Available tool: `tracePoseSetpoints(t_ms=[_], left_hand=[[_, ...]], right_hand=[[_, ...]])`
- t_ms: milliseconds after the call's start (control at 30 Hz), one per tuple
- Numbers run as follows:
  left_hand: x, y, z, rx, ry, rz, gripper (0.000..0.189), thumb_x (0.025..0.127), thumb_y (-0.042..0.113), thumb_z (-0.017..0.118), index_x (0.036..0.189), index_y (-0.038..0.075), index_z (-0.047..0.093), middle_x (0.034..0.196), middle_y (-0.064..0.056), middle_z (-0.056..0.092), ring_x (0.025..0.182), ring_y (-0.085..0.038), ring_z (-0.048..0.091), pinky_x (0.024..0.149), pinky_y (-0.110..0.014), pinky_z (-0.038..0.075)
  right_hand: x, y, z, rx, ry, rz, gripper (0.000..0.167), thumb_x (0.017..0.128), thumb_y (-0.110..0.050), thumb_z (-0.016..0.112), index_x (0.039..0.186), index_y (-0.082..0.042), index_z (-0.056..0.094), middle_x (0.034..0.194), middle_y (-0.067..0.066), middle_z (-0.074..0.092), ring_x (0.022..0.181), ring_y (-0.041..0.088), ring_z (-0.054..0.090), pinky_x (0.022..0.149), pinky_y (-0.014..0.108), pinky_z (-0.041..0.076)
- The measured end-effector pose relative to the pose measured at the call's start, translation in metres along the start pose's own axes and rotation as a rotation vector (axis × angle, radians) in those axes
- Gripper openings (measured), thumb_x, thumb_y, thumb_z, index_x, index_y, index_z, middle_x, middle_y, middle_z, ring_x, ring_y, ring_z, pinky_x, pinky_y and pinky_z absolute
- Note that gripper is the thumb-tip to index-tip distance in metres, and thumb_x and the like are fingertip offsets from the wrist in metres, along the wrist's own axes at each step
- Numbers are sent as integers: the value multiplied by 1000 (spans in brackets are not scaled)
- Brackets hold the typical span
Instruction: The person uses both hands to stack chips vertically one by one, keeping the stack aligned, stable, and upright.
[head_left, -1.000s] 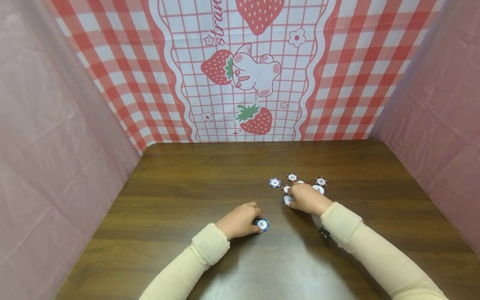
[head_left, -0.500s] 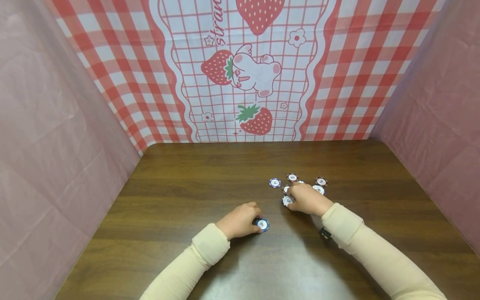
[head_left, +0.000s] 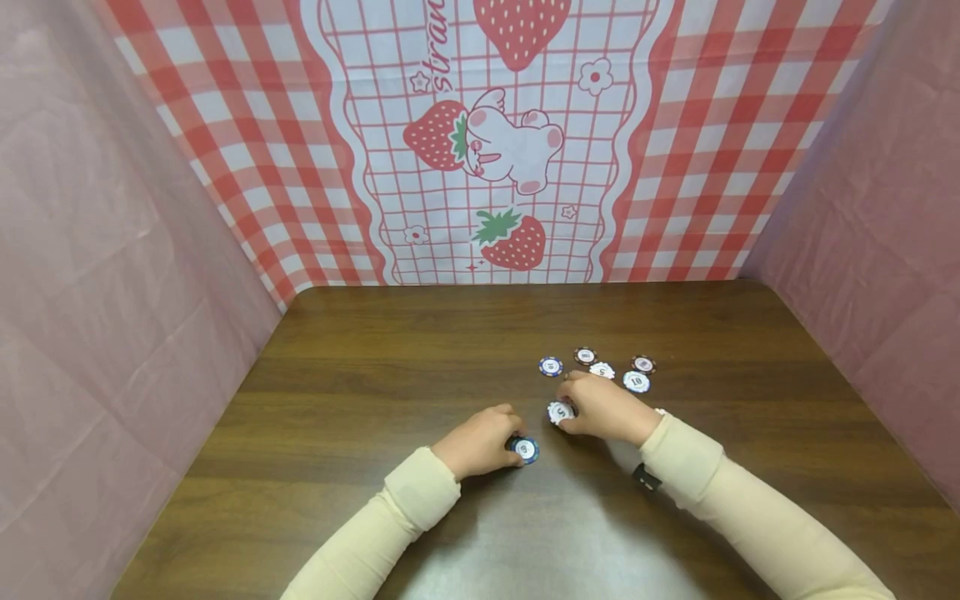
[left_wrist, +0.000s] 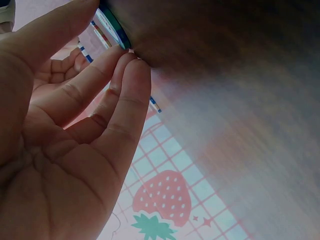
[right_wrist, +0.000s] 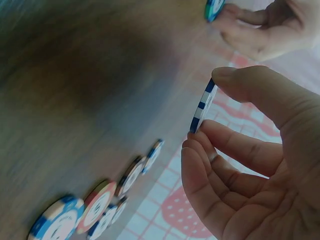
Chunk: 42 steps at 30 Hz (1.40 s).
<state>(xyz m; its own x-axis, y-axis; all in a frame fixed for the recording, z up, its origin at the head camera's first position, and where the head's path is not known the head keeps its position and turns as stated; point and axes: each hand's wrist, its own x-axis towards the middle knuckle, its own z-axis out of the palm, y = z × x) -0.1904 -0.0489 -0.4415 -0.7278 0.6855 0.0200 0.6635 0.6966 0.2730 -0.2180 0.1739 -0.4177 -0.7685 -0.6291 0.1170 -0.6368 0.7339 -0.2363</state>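
My left hand [head_left: 480, 442] holds a blue-and-green poker chip [head_left: 528, 451] between thumb and fingers, low over the table's middle. In the left wrist view the edge of that green-rimmed chip [left_wrist: 114, 26] shows at the fingertips. To its upper right, my right hand [head_left: 606, 408] pinches a white poker chip [head_left: 559, 412] marked 5. Seen edge-on in the right wrist view, this chip [right_wrist: 203, 107] has dark blue and white stripes, with the thumb at one end and fingers at the other.
Beyond the right hand lie several loose chips: a blue one [head_left: 551, 367], a dark one [head_left: 585, 356], a white 5 [head_left: 602, 371], a white 10 [head_left: 637, 382] and another dark one [head_left: 643, 364]. A checked strawberry cloth [head_left: 517, 150] hangs behind the wooden table [head_left: 337, 375].
My right hand has drawn the white chip left and slightly toward me, away from the loose chips, uncovering the white 5 and 10 behind it. The left hand has stayed in place.
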Motion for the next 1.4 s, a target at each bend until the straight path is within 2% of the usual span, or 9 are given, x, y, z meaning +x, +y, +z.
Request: tracePoseSetpoints(t_ms=[133, 300, 600, 967, 1400], left_hand=[[0, 0, 0, -2, 0, 3, 28, 77, 26, 80, 99, 11, 73, 91, 2, 62, 79, -6, 55, 75, -20, 47], [1, -1, -1, -12, 0, 6, 27, 77, 26, 81, 98, 12, 73, 90, 2, 62, 78, -6, 53, 73, -20, 47], [0, -1, -1, -32, 1, 1, 26, 76, 25, 82, 95, 12, 72, 88, 2, 60, 75, -4, 49, 70, -19, 44], [0, -2, 0, -47, -12, -26, 31, 75, 24, 83, 101, 11, 72, 89, 2, 60, 76, -5, 51, 72, -20, 46], [0, -3, -1, -49, -9, -22, 28, 73, 24, 84, 94, 13, 69, 89, 3, 60, 79, -7, 53, 74, -22, 47]], right_hand=[[-1, -9, 0, 4, -1, -13, 22, 73, -21, 79, 88, -5, 71, 83, 1, 61, 72, 9, 52, 63, 27, 46], [-2, -18, 2, 12, -7, -37, 24, 73, -22, 80, 89, -6, 71, 81, -1, 60, 67, 6, 50, 58, 23, 43], [-3, -31, 8, 65, -6, -84, 23, 70, -20, 81, 86, -7, 70, 79, 0, 58, 66, 6, 47, 59, 22, 41], [-2, -41, 16, 79, -12, -124, 19, 70, -18, 80, 83, -11, 69, 79, -2, 59, 67, 6, 48, 60, 23, 42], [0, -44, 23, 73, -10, -134, 16, 70, -17, 79, 82, -12, 69, 77, -2, 57, 65, 5, 48, 57, 21, 41]])
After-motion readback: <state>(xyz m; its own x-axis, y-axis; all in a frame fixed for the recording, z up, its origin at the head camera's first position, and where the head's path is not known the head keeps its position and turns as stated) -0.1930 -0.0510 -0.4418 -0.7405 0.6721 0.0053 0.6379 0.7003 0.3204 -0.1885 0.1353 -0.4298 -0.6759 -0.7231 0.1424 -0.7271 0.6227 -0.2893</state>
